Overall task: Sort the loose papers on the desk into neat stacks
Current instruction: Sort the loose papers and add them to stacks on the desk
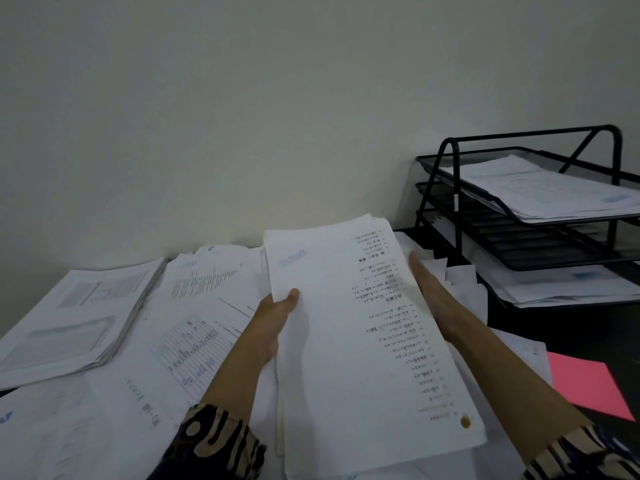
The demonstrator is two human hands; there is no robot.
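I hold a thick bundle of white printed sheets [349,327] above the desk, its top page printed with a list down the right side and stained brown near the lower corner. My left hand [275,320] grips the bundle's left edge, thumb on top. My right hand [433,292] lies flat with straight fingers against the bundle's right edge. Loose printed papers [194,306] lie scattered across the desk beneath, overlapping at odd angles. A thicker squared pile [72,317] sits at the far left.
A black wire mesh letter tray rack [450,174] stands at the back right, with papers in its top and bottom tiers. A pink sheet [585,386] lies at the right on the dark desk [512,323]. A plain wall runs behind the desk.
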